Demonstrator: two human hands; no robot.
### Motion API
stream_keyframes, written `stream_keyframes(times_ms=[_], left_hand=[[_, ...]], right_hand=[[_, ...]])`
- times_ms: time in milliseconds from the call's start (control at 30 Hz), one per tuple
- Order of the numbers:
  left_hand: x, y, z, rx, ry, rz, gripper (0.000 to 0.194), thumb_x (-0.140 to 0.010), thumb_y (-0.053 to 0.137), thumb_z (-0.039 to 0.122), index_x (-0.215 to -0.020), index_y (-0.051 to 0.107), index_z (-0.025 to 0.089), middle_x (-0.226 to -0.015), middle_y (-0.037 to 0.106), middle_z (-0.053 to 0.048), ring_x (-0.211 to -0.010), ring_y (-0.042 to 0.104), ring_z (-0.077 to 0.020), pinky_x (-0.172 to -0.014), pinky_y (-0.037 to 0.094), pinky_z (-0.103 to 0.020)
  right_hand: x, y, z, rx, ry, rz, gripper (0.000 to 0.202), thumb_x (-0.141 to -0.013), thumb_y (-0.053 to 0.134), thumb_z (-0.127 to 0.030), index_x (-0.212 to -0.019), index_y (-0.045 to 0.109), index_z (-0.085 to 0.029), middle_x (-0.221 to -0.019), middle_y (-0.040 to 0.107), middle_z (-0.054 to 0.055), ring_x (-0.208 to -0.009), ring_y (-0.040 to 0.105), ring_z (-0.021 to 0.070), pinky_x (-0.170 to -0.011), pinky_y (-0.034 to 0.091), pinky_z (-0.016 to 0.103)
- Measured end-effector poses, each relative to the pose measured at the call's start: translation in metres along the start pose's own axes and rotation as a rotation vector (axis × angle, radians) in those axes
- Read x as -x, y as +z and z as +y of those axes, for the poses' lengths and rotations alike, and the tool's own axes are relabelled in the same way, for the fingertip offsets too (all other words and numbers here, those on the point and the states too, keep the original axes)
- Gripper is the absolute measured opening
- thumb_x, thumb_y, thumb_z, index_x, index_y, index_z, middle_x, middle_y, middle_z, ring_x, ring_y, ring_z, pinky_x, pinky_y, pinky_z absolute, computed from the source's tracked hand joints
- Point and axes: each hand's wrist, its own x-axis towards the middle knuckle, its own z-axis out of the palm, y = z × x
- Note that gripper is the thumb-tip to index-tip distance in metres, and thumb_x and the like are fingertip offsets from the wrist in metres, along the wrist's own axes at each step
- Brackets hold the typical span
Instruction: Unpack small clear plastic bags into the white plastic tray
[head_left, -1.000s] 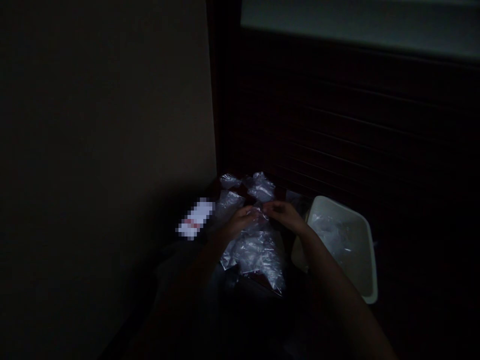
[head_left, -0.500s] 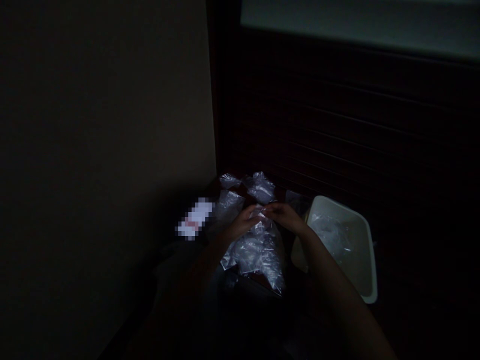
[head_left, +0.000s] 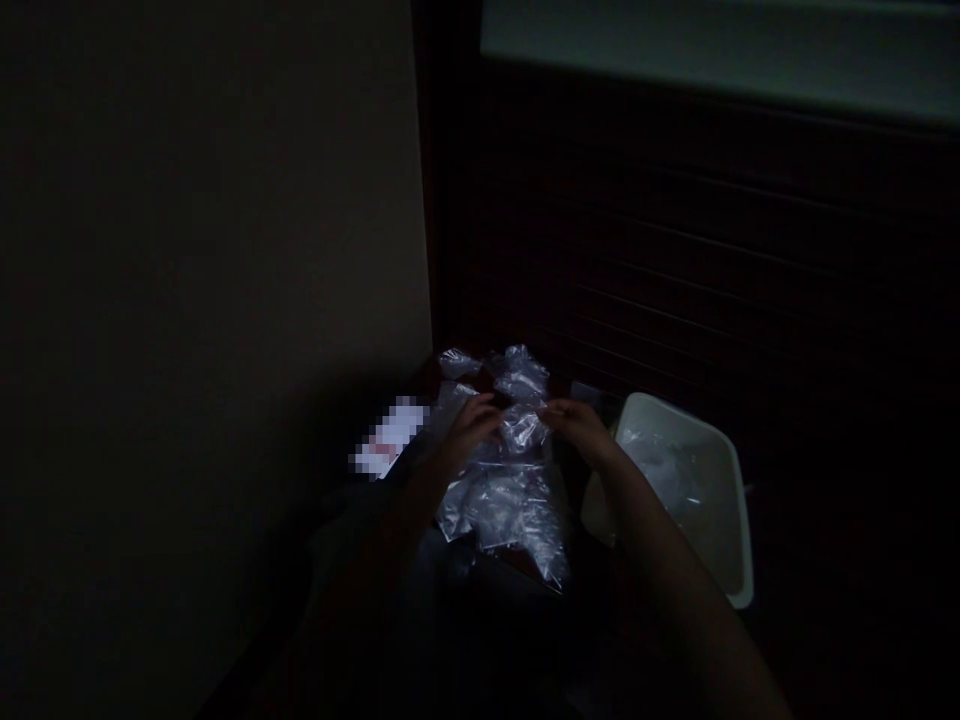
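Note:
Clear plastic bags lie in a crumpled, shiny heap in the dark. Between my two hands sits one small plastic bag [head_left: 523, 428], bunched up. My left hand [head_left: 472, 425] is to its left, fingers stretched and a little apart, holding nothing that shows. On the other side, my right hand [head_left: 577, 425] reaches in with extended fingers, their tips at or just beside the bag's right edge; contact is hard to make out. Nearer to me, more plastic bags [head_left: 502, 505] are spread below both hands. Another crumpled bag [head_left: 521, 372] lies just beyond them.
On the right stands a pale plastic bin [head_left: 739, 500] with clear plastic [head_left: 660, 470] inside. A lit, pixelated screen [head_left: 390, 438] lies on the left. A plain wall [head_left: 225, 250] rises at left, and a dark slatted panel [head_left: 675, 240] stands behind.
My hands were together on the small plastic bag. They have moved apart, the left one to the left and the right one slightly right, leaving the bag between them.

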Motion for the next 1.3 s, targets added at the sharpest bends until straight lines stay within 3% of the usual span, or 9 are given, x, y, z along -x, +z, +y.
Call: stream_keyframes(times_ms=[100, 200, 300, 433, 533, 667, 967, 1167, 1300], left_hand=[[-0.003, 0.000, -0.006, 0.124, -0.016, 0.010, 0.047, -0.068, 0.069, 0.022, -0.112, 0.054, 0.024, -0.118, 0.056, -0.007, -0.103, 0.054, -0.0241, -0.087, 0.042, -0.037], [0.000, 0.008, -0.011, 0.225, -0.120, -0.126, 0.041, -0.070, 0.068, 0.024, -0.109, 0.058, 0.023, -0.113, 0.060, -0.006, -0.104, 0.055, -0.0231, -0.089, 0.041, -0.036], [0.003, 0.016, -0.012, 0.266, -0.127, -0.206, 0.037, -0.069, 0.069, 0.025, -0.105, 0.061, 0.019, -0.106, 0.063, -0.007, -0.101, 0.057, -0.0244, -0.088, 0.042, -0.037], [0.005, 0.018, -0.009, 0.233, -0.102, -0.169, 0.036, -0.069, 0.069, 0.028, -0.101, 0.062, 0.014, -0.096, 0.067, -0.009, -0.093, 0.060, -0.0277, -0.082, 0.045, -0.040], [0.004, 0.014, -0.007, 0.217, -0.066, -0.157, 0.034, -0.070, 0.069, 0.028, -0.100, 0.062, 0.014, -0.097, 0.067, -0.010, -0.093, 0.060, -0.0280, -0.081, 0.046, -0.041], [0.004, 0.012, -0.006, 0.183, -0.065, -0.128, 0.028, -0.073, 0.066, 0.030, -0.097, 0.063, 0.016, -0.098, 0.066, -0.010, -0.089, 0.060, -0.0268, -0.076, 0.050, -0.042], [0.007, 0.012, -0.001, 0.276, -0.144, -0.193, 0.028, -0.070, 0.069, 0.023, -0.095, 0.061, 0.014, -0.097, 0.066, -0.010, -0.083, 0.063, -0.0214, -0.081, 0.049, -0.040], [0.004, 0.006, -0.005, 0.247, -0.144, -0.158, 0.027, -0.070, 0.069, 0.022, -0.095, 0.059, 0.016, -0.092, 0.066, -0.007, -0.073, 0.064, -0.0167, -0.076, 0.049, -0.035], [0.003, 0.003, -0.007, 0.282, -0.119, -0.160, 0.025, -0.071, 0.067, 0.020, -0.095, 0.059, 0.017, -0.096, 0.066, -0.007, -0.080, 0.064, -0.0194, -0.080, 0.047, -0.037]], right_hand=[[0.001, 0.001, -0.002, -0.106, 0.035, 0.003, 0.034, -0.057, 0.071, -0.047, -0.071, 0.062, -0.017, -0.066, 0.062, 0.000, -0.058, 0.055, 0.0122, -0.059, 0.042, 0.026], [0.001, 0.001, -0.002, -0.169, 0.060, -0.014, 0.035, -0.055, 0.073, -0.047, -0.073, 0.061, -0.018, -0.069, 0.063, 0.000, -0.062, 0.057, 0.0126, -0.061, 0.045, 0.026], [0.001, 0.001, -0.001, -0.181, 0.073, -0.021, 0.036, -0.055, 0.073, -0.046, -0.073, 0.060, -0.018, -0.069, 0.062, -0.001, -0.062, 0.057, 0.0116, -0.060, 0.045, 0.024], [0.003, 0.002, -0.003, -0.158, 0.094, -0.028, 0.036, -0.055, 0.074, -0.045, -0.074, 0.058, -0.019, -0.070, 0.061, -0.002, -0.061, 0.056, 0.0104, -0.056, 0.046, 0.022], [0.004, 0.002, -0.005, -0.146, 0.122, -0.091, 0.036, -0.057, 0.073, -0.046, -0.078, 0.059, -0.019, -0.075, 0.063, 0.000, -0.066, 0.058, 0.0119, -0.059, 0.048, 0.023], [0.005, 0.004, -0.006, -0.094, 0.149, -0.176, 0.038, -0.053, 0.076, -0.045, -0.074, 0.058, -0.018, -0.068, 0.061, -0.001, -0.058, 0.057, 0.0111, -0.057, 0.049, 0.025], [0.002, 0.003, -0.003, -0.156, 0.143, -0.090, 0.033, -0.054, 0.076, -0.040, -0.069, 0.054, -0.019, -0.059, 0.058, -0.005, -0.053, 0.055, 0.0095, -0.057, 0.051, 0.025], [0.007, 0.005, -0.007, -0.160, 0.150, -0.171, 0.034, -0.057, 0.075, -0.040, -0.078, 0.059, -0.019, -0.071, 0.063, -0.001, -0.059, 0.060, 0.0108, -0.059, 0.052, 0.025], [0.007, 0.004, -0.005, -0.179, 0.148, -0.171, 0.033, -0.052, 0.078, -0.033, -0.074, 0.059, -0.018, -0.068, 0.062, -0.002, -0.059, 0.062, 0.0118, -0.060, 0.053, 0.026]])
